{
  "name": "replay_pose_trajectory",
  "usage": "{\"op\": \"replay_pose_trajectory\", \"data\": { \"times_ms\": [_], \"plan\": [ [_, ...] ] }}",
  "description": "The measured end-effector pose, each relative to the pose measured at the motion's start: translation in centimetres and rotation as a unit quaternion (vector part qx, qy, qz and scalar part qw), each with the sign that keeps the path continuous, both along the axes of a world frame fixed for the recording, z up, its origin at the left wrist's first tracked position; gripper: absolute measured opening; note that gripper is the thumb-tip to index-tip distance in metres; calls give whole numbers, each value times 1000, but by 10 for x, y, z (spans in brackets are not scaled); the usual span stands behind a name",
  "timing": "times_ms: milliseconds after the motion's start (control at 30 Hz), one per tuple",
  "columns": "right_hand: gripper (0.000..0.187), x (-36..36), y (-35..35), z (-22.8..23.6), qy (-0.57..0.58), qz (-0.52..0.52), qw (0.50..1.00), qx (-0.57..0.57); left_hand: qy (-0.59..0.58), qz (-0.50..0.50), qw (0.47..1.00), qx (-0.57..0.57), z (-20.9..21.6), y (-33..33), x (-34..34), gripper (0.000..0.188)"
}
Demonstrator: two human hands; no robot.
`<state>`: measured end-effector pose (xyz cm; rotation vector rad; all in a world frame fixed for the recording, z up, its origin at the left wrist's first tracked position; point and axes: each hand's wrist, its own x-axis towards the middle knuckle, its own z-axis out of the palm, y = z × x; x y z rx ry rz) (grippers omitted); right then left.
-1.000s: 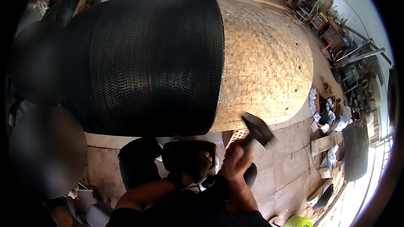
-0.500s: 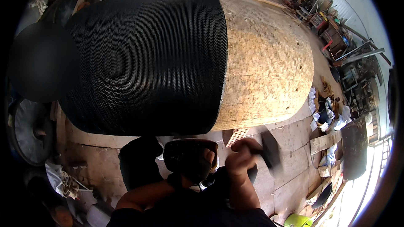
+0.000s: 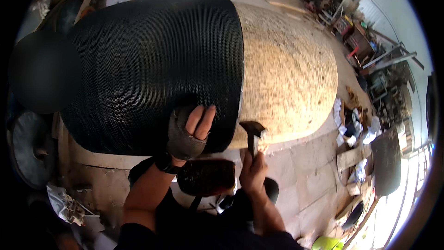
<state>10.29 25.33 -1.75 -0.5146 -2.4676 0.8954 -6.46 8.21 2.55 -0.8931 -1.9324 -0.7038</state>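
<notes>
A big drum lies across my front; its left part is wrapped in a black, finely ribbed covering (image 3: 152, 60), and its right part is a bare tan, mottled surface (image 3: 286, 69). On the lower black part rests my left hand (image 3: 187, 134), in a dark fingerless glove, with two bare fingers stretched out; its other fingers are hidden. My right hand (image 3: 254, 171) is closed round the handle of a hammer (image 3: 253, 132). The dark hammer head is at the tan surface just right of the black edge; whether it touches cannot be made out.
Below the drum, between my legs, sits a dark open container (image 3: 206, 178). A large dark disc (image 3: 34, 150) stands at the left. A curved dark sheet (image 3: 387, 162), wood pieces (image 3: 354, 157) and crumpled white scraps lie at the right. Tools and machinery crowd the far right wall.
My left hand has come up from the dark container onto the black covering. My right hand has brought the hammer up and left to the drum. The view has shifted slightly.
</notes>
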Motion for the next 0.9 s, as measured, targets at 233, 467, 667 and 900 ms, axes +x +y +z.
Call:
{"op": "replay_pose_trajectory", "data": {
  "times_ms": [233,467,667,900],
  "plan": [
    [18,-8,-1,2,59,-13,998,12,22,-7,1000,6,-6,-6,-16,43],
    [16,10,-6,-4,146,-18,987,-69,40,-9,999,9,-4,-5,-20,41],
    [15,6,-3,8,23,0,999,-42,45,-11,999,10,2,-4,-19,39],
    [4,-8,5,15,120,34,987,98,31,28,999,-10,-2,-5,-21,33]
  ]
}}
